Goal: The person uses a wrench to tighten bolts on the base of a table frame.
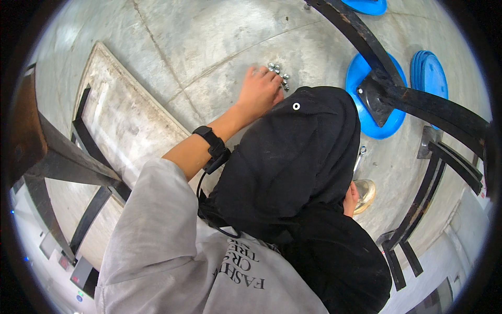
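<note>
Reaches fwd w/ L grip (261,90) to concrete floor (219,31), just past bent knee in black trousers (287,157). Shows back of hand up, fingers curled & narrow, not spread, right at loose clump of small shiny metal fasteners (277,67). Can't tell if holding or touching any: fingertips blurred/hidden. Can't tell exact type of fastener either, too small. To locate clump: on floor, just beyond & to R of L fingers, w/ several pcs close together.

Has R grip (351,200) mostly hidden behind trouser leg, w/ only a few fingers visible. Can't tell if wide, narrow or holding anything. Sits just beside pale shoe (368,192), nr silver spanner-like tool (362,150); can't tell if touching tool, lower end hidden.

Wears black wrist device (213,147) on L wrist + grey T-shirt (149,204) w/ dark print on front.

See also, on L: worn pale board (125,99) w/ dark metal legs (94,141). On R: dark curved metal frame (436,109), w/ end plate in front of blue disc (389,128); nearby, stack of blue round pcs (434,73). At top edge: another blue pc (368,6), partly cut off.
</note>
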`<action>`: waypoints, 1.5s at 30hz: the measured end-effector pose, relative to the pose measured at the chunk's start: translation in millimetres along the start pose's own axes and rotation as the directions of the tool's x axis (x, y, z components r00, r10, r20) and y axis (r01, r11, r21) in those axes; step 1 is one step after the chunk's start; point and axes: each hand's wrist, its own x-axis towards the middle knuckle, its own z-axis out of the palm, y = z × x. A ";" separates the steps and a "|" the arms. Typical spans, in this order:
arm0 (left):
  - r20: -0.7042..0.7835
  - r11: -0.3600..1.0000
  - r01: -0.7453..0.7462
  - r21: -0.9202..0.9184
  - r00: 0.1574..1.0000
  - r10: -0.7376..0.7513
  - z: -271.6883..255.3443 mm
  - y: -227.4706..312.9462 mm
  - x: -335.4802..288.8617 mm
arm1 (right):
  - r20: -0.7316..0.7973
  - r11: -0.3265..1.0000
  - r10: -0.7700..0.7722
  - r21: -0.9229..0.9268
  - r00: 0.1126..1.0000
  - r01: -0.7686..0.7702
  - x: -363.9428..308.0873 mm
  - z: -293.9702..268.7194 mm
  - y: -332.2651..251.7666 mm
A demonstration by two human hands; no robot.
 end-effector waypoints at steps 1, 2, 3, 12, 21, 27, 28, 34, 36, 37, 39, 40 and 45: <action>0.054 0.997 0.050 0.050 0.997 -0.053 -1.5 -0.3 -0.6 | 0.008 0.998 -0.011 -0.065 1.000 0.011 -0.4 2.0 -4.8; 0.105 0.990 0.098 0.103 0.989 -0.109 -2.1 -0.4 -0.5 | 0.016 0.991 -0.020 -0.130 1.000 0.022 -0.2 3.7 -8.3; 0.105 0.990 0.096 0.100 0.989 -0.107 -1.8 0.0 -0.4 | 0.013 0.991 -0.021 -0.130 1.000 0.023 -0.7 5.9 -9.4; 0.023 0.995 0.085 0.054 0.996 -0.086 3.7 0.4 -1.4 | -0.001 0.998 -0.008 -0.059 1.000 0.008 -3.4 16.9 -15.0; -0.065 0.991 0.084 -0.108 0.994 -0.092 -15.0 -8.4 1.7 | 0.037 0.999 -0.006 -0.049 0.999 0.007 1.5 21.1 -17.8; -0.120 0.916 0.337 -0.217 0.922 -0.368 -73.4 -42.2 -18.0 | 0.037 0.993 -0.022 -0.114 0.999 0.026 -1.3 23.6 -21.2; -0.185 0.915 0.320 -0.245 0.911 -0.368 -82.3 -44.7 -17.7 | -0.049 0.983 -0.045 -0.180 0.998 0.035 -2.6 27.1 -27.2; -0.199 0.868 0.321 -0.379 0.888 -0.415 -134.6 -39.7 -17.0 | -0.044 0.999 -0.053 -0.017 0.998 0.052 15.1 49.1 -63.3; -0.182 0.875 0.299 -0.381 0.903 -0.388 -146.5 -29.6 -4.1 | -0.053 0.991 -0.061 -0.120 0.997 0.054 24.7 55.0 -74.4; -0.182 0.885 0.267 -0.382 0.917 -0.356 -149.3 -21.4 3.8 | -0.049 0.993 -0.052 -0.108 0.997 0.046 29.4 55.2 -74.4; -0.153 0.905 0.215 -0.367 0.946 -0.287 -150.5 5.1 25.9 | 0.003 0.980 -0.129 -0.152 0.992 0.128 39.0 56.6 -71.4; -0.125 0.916 0.166 -0.366 0.966 -0.225 -147.2 18.2 39.2 | 0.024 0.988 -0.113 -0.107 0.993 0.115 38.1 59.9 -81.0; 0.019 0.908 0.002 -0.419 1.000 0.007 -123.2 79.5 118.4 | 0.171 0.991 -0.102 -0.062 0.980 0.114 51.0 45.6 -77.8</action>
